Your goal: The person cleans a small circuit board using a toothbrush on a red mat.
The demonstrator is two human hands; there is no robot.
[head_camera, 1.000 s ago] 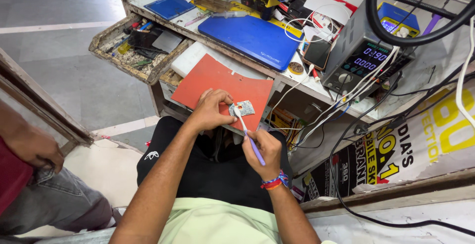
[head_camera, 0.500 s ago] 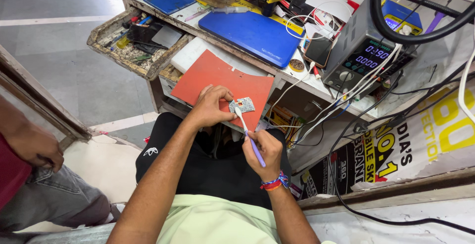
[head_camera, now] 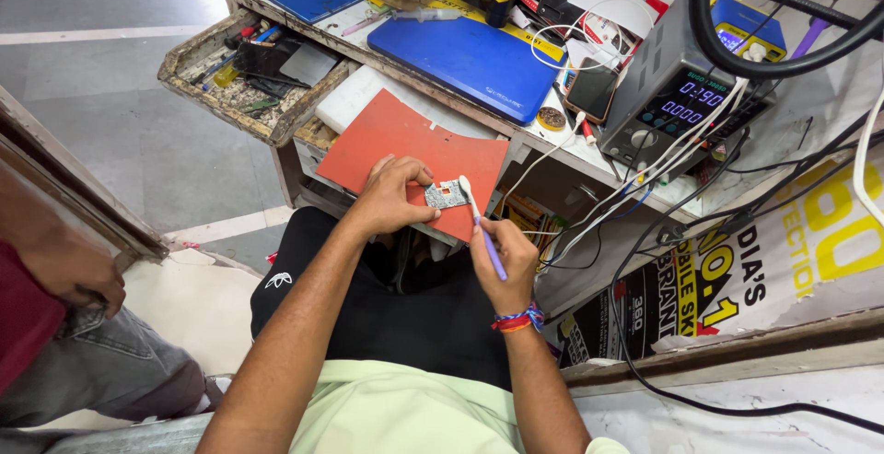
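Small grey circuit board (head_camera: 446, 194), pinched at its left edge between thumb and fingers of the left hand (head_camera: 391, 198), held just above the lap and in front of an orange-red mat (head_camera: 405, 145) hanging over the bench edge. Component detail on the board too small to make out. Toothbrush (head_camera: 481, 224) with white head and purple handle, head touching the board's right edge, handle gripped in the curled fingers of the right hand (head_camera: 505, 256), thumb pressed along it; lower end of the handle hidden inside the fist. Coloured thread bracelet (head_camera: 516, 320) around the right wrist. Behind the mat, a cluttered workbench (head_camera: 801, 122): blue mat (head_camera: 470, 60), grey power supply (head_camera: 668, 95) with lit digits, tangle of white and black cables (head_camera: 645, 187) partly covering its front. Open drawer (head_camera: 244, 72) to the left, full of small tools too jumbled to tell apart. Thick black hose (head_camera: 737, 58) looping at upper right, cut off by the frame. At far left, another person's hand (head_camera: 78, 270) resting on a jeans-clad knee (head_camera: 110, 371), the rest of that person out of view.
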